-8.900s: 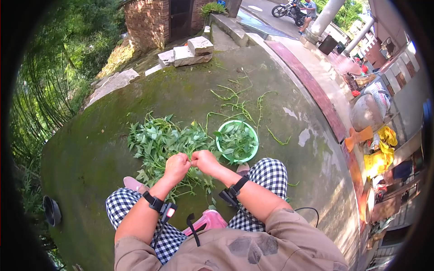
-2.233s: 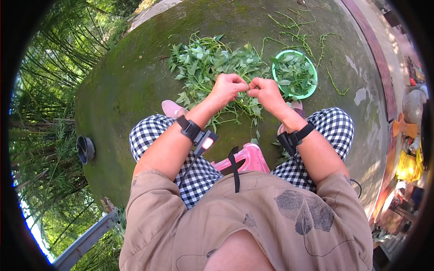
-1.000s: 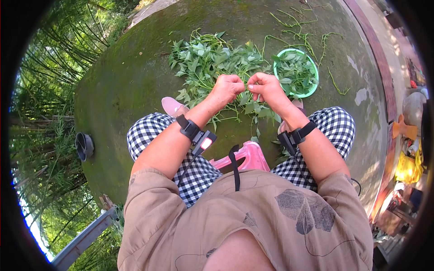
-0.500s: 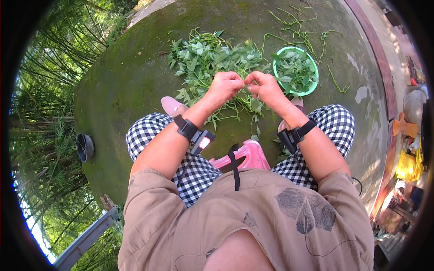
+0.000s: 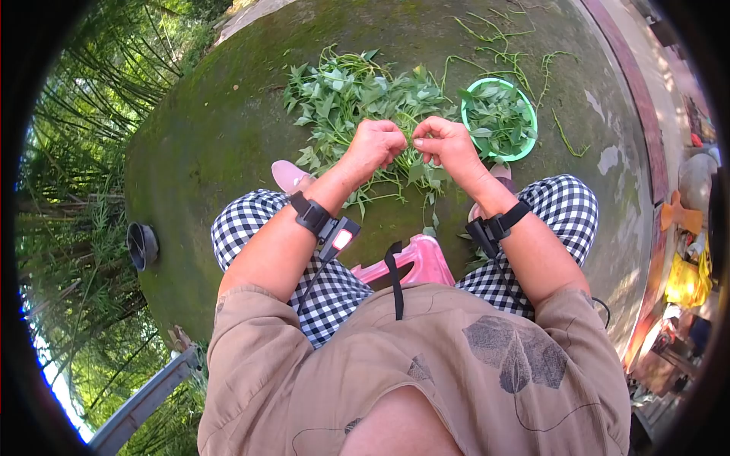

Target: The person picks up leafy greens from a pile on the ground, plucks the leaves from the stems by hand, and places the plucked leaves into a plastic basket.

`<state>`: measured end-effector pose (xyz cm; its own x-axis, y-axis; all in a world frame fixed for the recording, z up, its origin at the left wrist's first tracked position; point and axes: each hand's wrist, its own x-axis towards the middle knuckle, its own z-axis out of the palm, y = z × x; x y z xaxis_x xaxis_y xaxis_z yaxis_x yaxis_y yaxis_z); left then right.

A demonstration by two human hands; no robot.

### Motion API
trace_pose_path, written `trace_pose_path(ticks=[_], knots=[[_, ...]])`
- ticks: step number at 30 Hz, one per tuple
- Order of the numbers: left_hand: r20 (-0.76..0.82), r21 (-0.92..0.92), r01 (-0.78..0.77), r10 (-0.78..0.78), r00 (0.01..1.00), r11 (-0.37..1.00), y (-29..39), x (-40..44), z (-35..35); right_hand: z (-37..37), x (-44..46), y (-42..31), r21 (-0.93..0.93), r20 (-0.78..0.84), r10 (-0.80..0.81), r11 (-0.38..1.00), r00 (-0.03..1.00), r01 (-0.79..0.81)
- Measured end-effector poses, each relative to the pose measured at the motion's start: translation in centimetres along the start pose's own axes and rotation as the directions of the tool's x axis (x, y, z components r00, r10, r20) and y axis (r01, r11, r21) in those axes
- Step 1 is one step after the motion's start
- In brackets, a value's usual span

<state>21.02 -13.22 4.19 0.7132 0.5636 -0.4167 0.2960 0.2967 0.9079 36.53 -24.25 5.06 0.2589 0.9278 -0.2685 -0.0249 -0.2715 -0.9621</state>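
A heap of leafy green vines lies on the mossy ground in front of me. Over its near side, my left hand is closed, its fingers curled around a thin green stem that is mostly hidden. Close to it, my right hand pinches with thumb and forefinger at what looks like the same stem; a small gap separates the two hands. Just right of my right hand stands a light green basket holding picked leaves.
Bare stripped stems are scattered beyond the basket. A pink stool is beneath me, between my knees. A dark bucket lies at the left by the bamboo. A yellow bag and other items sit at the right.
My hands have drawn slightly apart, the left moving a little left. The fingers of my right hand have shifted a little. The heap and the basket look the same.
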Motion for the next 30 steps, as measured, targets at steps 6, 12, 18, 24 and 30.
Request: trace_pose_path(ticks=[6,12,18,24,30], knots=[[-0.027,0.137,0.079,-0.076,0.997,0.987,-0.8,0.2,-0.5,-1.4,0.9,0.0,0.143,-0.083,0.023,0.990,0.996,-0.011],[0.105,0.812,-0.066,-0.035,0.994,0.579,-4.0,1.0,-1.4,-4.6,1.6,-1.1,0.211,-0.196,0.056,0.977,0.979,-0.013],[0.075,0.701,0.068,-0.169,0.983,0.709,-4.9,0.7,-1.1,-6.3,1.6,-0.8,0.328,-0.163,0.128,0.942,0.978,-0.069],[-0.014,-0.155,0.101,-0.104,0.994,0.983,-0.9,0.8,-1.1,-5.5,1.3,-0.1,0.183,-0.155,0.196,0.969,0.968,-0.167],[0.085,-0.392,0.131,-0.105,0.991,0.911,-0.7,1.5,-0.3,-2.9,0.7,0.0,0.113,0.003,0.234,0.966,0.972,-0.232]])
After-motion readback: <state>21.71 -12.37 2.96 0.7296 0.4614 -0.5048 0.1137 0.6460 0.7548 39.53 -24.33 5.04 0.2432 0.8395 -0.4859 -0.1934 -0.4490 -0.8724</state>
